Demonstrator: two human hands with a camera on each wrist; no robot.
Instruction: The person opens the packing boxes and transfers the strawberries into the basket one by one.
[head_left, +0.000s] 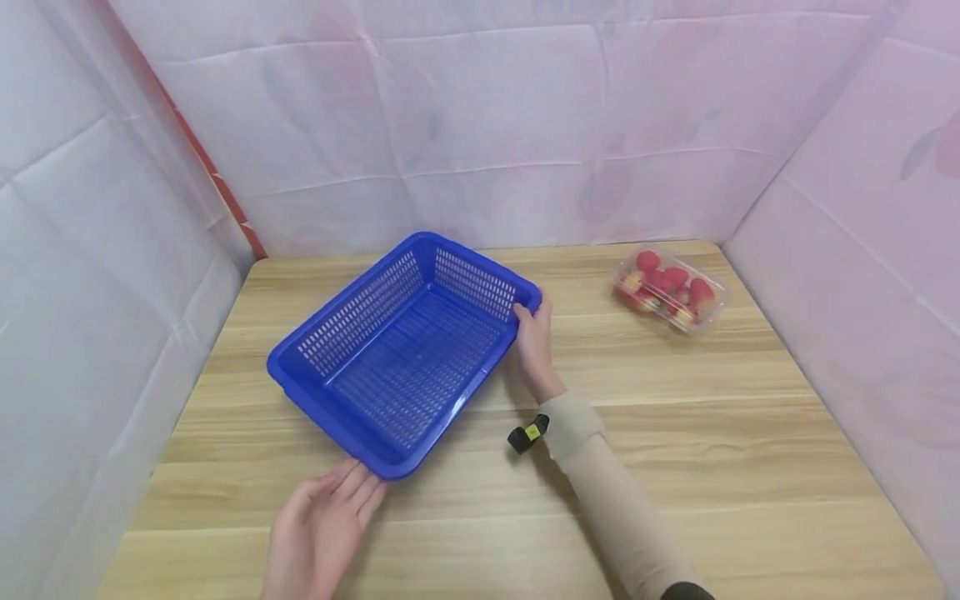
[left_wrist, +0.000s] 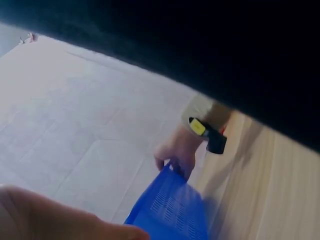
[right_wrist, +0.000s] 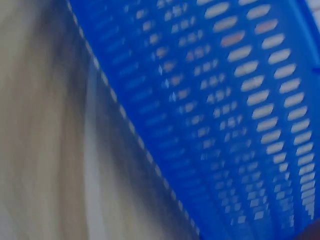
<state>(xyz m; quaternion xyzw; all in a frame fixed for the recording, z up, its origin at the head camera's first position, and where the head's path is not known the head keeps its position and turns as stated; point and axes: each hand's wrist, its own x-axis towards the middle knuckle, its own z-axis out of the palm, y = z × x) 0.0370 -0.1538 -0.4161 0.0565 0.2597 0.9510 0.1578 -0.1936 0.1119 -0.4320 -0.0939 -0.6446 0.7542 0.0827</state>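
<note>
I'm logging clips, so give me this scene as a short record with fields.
basket: blue, slatted sides, between both hands
left hand: fingers touch its near corner
right hand: grips its right corner, thumb over rim
fruit: red and yellowish, in clear box
box position: back right of table

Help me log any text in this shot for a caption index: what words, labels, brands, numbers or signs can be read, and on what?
No readable text in any view.
Yellow label on the black wrist-worn device: any marking is too small to read.
Blue plastic basket: no lettering visible.
Clear plastic box of red fruit: no lettering can be made out.
</note>
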